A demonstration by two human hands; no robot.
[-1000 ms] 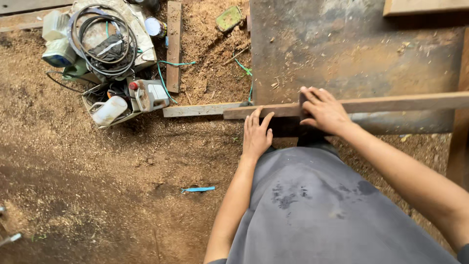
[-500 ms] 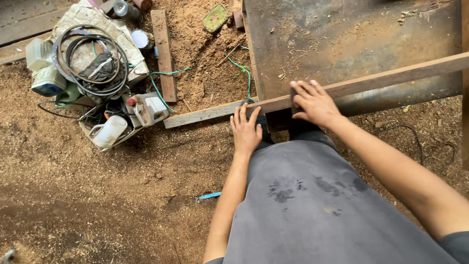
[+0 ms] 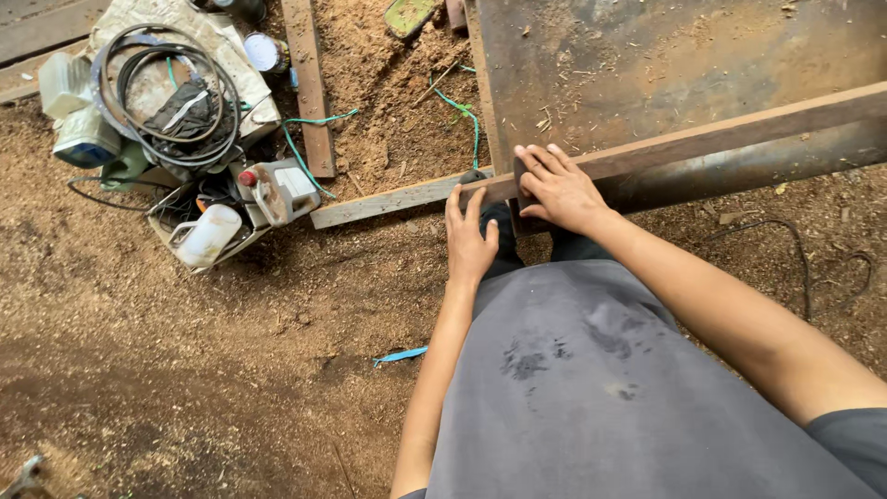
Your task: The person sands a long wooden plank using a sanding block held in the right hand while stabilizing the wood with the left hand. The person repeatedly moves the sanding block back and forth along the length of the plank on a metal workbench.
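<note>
Wooden plank (image 3: 702,139) runs from right edge down to centre of frame, lying across a rusty metal table (image 3: 647,65) at upper right. My right hand (image 3: 554,188) lies flat on the plank's near end, fingers spread, palm down. My left hand (image 3: 468,242) is just left of it, fingers together and extended, fingertips touching the plank end; neither hand grips around it. A second, paler board (image 3: 388,201) lies on the sawdust floor (image 3: 185,370), meeting the plank end at centre. Upper left: coiled black cable (image 3: 176,92), white plastic jugs (image 3: 205,236) in a crate. Blue scrap (image 3: 400,355) at lower centre.
</note>
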